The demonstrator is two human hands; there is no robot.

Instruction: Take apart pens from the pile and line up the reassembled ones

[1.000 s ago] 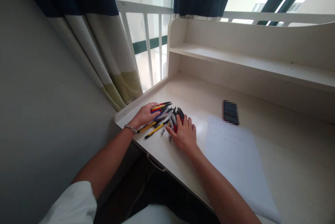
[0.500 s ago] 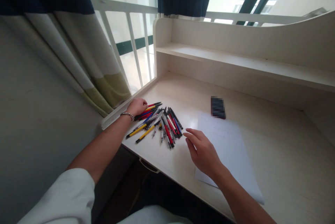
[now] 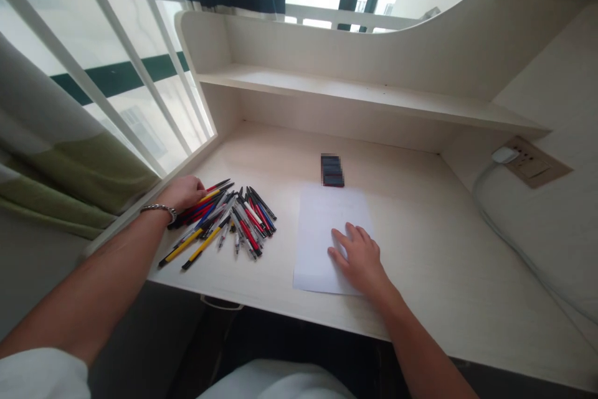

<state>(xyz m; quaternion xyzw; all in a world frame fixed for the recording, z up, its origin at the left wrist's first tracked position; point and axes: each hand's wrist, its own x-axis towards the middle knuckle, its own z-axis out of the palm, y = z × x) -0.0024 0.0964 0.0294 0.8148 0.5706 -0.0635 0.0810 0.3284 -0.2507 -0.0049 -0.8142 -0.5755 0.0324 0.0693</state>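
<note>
A fanned-out heap of pens (image 3: 247, 225) with red, yellow, blue, black and clear barrels lies on the left part of the desk. At its left side, my left hand (image 3: 185, 192) has its fingers curled over several pens; the fingertips are partly hidden. A metal bracelet (image 3: 161, 208) circles that wrist. My right hand (image 3: 362, 257) lies open, fingers spread, on the lower right part of a white sheet of paper (image 3: 317, 231). Just behind the paper is a small dark rectangular object (image 3: 332, 170), blurred by pixels.
A pale desk (image 3: 420, 249) carries all this, with a raised shelf (image 3: 327, 86) along its back. On the right wall, a white plug and cable (image 3: 486, 215) hang from a socket (image 3: 537, 165). White railing and a curtain (image 3: 70, 181) stand at the left.
The view has turned to the right, bringing the wall socket into sight. My right hand has moved from beside the pens onto the paper, which now lies straighter. My left hand stays at the heap.
</note>
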